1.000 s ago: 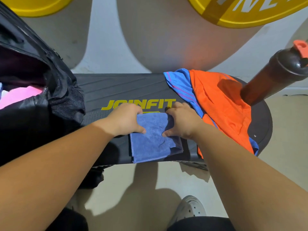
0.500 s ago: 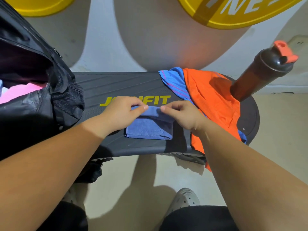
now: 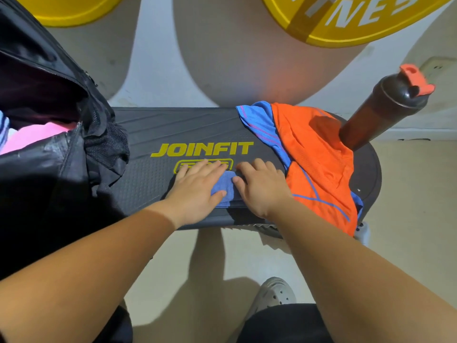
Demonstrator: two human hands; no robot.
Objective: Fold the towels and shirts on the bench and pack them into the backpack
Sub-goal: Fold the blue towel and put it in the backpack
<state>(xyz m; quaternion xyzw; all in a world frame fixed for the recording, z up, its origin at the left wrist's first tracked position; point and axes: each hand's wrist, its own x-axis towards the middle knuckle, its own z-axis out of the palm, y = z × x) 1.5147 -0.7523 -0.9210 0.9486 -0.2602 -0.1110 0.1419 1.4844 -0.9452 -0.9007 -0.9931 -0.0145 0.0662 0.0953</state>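
Head view: blue towel (image 3: 226, 186) lies folded small on the near-middle of the bench (image 3: 148, 134), just below the JOINFIT print, mostly covered by both hands. Left hand (image 3: 195, 191) is flat, fingers straight, pressing the towel's left part; right hand (image 3: 262, 189) is likewise flat on its right part; neither grips. Change: one second ago the towel is a longer rectangle overhanging the near edge; half a second ago both hands pinch its far edge mid-fold; now the bundle is shorter and fully on the bench. Judgement: fold done and being flattened, so this towel is ready to pack. Backpack (image 3: 61, 169) stands open at the left end, pink cloth (image 3: 37, 134) already inside. Orange shirt (image 3: 319, 164) over a blue shirt (image 3: 259, 122) lies unfolded at the right end, just beside the right hand, draping over the near edge. Bottle (image 3: 380, 112) stands at the shirt's far side. Room: bare bench between towel and backpack gives a free path leftward; the near edge is close to the towel
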